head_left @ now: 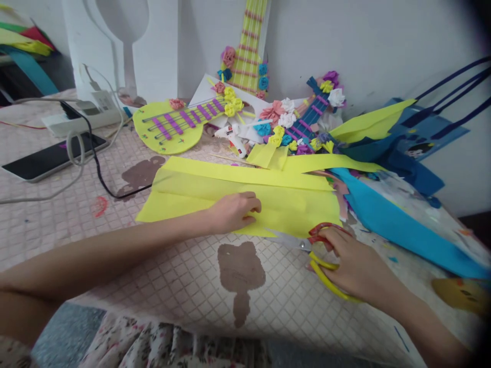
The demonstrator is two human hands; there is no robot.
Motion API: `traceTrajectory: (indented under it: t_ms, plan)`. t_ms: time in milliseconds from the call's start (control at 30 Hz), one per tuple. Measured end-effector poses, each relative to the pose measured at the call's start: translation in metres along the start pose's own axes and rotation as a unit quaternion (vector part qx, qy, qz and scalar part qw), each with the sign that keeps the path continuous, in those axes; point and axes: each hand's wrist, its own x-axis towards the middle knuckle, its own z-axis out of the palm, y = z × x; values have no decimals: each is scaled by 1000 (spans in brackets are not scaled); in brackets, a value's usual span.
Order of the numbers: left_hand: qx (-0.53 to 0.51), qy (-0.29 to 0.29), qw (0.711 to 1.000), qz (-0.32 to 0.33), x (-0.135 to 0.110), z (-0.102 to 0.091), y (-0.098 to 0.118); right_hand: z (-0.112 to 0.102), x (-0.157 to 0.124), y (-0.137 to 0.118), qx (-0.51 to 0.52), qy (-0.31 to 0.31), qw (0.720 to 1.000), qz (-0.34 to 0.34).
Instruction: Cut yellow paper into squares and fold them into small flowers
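Note:
A wide sheet of yellow crepe paper or thin felt (pixel 199 197) lies flat on the table in front of me. My left hand (pixel 237 212) rests on its middle, the fingers curled; what they pinch, if anything, is hidden. In my right hand (pixel 341 255) is a pair of scissors (pixel 326 276) with red and yellow handles. Their blades point left at the sheet's near edge and look partly open. A narrower yellow strip (pixel 303 180) runs along the sheet's far side.
Behind the sheet lie a glue gun (pixel 232 139), a yellow paper guitar (pixel 169 128) and several paper flowers. A blue strip (pixel 399 220) crosses the right side. At left are a phone (pixel 53 156), a power strip (pixel 80 120) and loose cables. A blue bag (pixel 433 133) stands back right.

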Motion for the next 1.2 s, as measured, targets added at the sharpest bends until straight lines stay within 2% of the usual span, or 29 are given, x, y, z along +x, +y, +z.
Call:
traceTrajectory:
  t_ms: [100,367,667,833,1000,1200]
  plan:
    - [-4,-24,1000,4,0,5,6,3,-10,-2,10,-20,1000,1]
    - [50,-9,997,-50,2,8,0,11,-11,-2,22,-30,998,-43]
    - [-46,35,995,-77,9,6,-3,11,-11,-7,4,-23,999,-36]
    - [-96,38,990,-100,10,3,-5,7,-7,-11,-22,-15,999,-37]
    - [-126,42,988,-83,11,2,-10,2,-5,-14,-49,-3,998,-31]
    - [-141,33,987,-73,11,-1,-15,2,-9,-6,-61,-21,998,-16]
